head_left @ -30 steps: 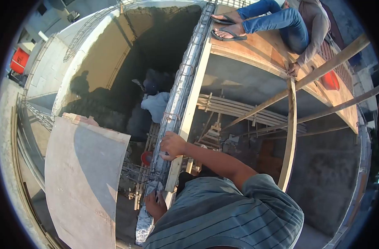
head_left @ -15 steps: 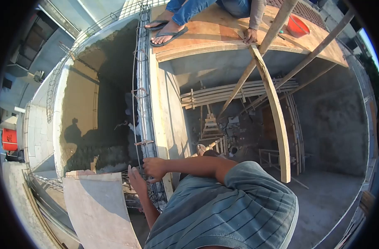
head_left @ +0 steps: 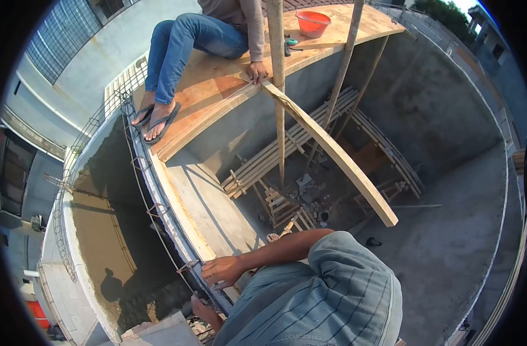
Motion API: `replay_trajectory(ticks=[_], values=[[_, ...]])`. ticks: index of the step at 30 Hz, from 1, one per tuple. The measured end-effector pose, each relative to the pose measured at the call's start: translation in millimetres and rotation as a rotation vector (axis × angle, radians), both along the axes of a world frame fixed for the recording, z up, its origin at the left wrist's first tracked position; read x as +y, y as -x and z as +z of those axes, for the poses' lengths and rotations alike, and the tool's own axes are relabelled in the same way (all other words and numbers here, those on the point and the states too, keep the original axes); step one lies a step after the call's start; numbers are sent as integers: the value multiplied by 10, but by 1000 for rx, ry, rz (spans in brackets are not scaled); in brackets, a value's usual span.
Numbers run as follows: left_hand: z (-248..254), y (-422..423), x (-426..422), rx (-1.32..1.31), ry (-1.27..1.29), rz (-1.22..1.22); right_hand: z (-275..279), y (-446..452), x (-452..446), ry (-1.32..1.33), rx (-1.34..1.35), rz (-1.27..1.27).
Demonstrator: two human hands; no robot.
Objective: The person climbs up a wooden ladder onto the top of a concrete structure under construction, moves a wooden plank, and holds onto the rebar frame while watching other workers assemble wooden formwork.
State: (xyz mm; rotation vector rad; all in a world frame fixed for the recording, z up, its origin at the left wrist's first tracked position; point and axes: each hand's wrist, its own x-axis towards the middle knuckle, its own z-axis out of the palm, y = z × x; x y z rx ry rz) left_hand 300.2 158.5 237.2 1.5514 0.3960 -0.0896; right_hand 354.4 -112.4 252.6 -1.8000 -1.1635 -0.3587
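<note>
Nearest, a blue-grey shirt (head_left: 315, 294) with thin dark stripes bunches in soft folds. The right hand (head_left: 220, 271) lies across the wall top (head_left: 161, 199), its fingers bent and slightly spread beside the inner plank (head_left: 185, 222); whether its grip clamps anything, I cannot tell. The left hand (head_left: 205, 311) is lower, close to the thin steel rod (head_left: 166, 247), partly hidden, so its grip cannot be told. The rod and its rusty, angular ties run along the narrow, rough grey wall top, with the pale, straight-edged plank alongside. A flat, pale board (head_left: 166, 333) sits below the left hand.

Left of the wall, brown, coarse plaster (head_left: 102, 230) falls into shadow. To the right, a long squared beam (head_left: 332, 153) spans the deep room, its upper end at the edge of the plywood deck (head_left: 217, 78). Below are lashed round poles (head_left: 292, 138), a slatted wooden frame (head_left: 279, 205) and a smooth, dusty concrete floor (head_left: 430, 254).

Farther off, a co-worker (head_left: 200, 37) in blue jeans and black sandals sits on the orange-brown deck, one hand at the beam's end. Beyond upright wooden poles (head_left: 278, 52) stands a round red bucket (head_left: 313, 24).
</note>
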Motion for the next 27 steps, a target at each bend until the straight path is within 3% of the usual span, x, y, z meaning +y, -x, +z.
replay_trajectory(ticks=[2,5,8,10,12,13,15,16,18,21,27], values=[[-118,49,62,-105,-664,-122,125,28,-835,98,42,-323],[222,61,-209,-145,-658,-115,113,194,-2248,235,188,-1047],[90,87,-128,-155,-753,-121,348,652,-3601,462,248,-1713],[11,75,-107,-175,-726,-84,306,1051,-4274,495,186,-1998],[174,67,-262,-144,-715,-59,250,1362,-4594,533,384,-2187],[217,62,-301,-96,-752,-53,129,1502,-4675,536,391,-2179],[189,62,-318,-110,-786,-25,-207,1703,-4713,512,820,-2108],[217,61,-324,-107,-793,-20,-282,1720,-4650,510,824,-2099],[263,52,-337,-86,-845,-67,-385,1683,-4537,530,1104,-1994],[222,31,-345,-88,-747,-27,-373,1664,-4563,586,1058,-2041],[172,2,-319,-71,-863,-46,-401,1725,-4635,595,987,-2016]])
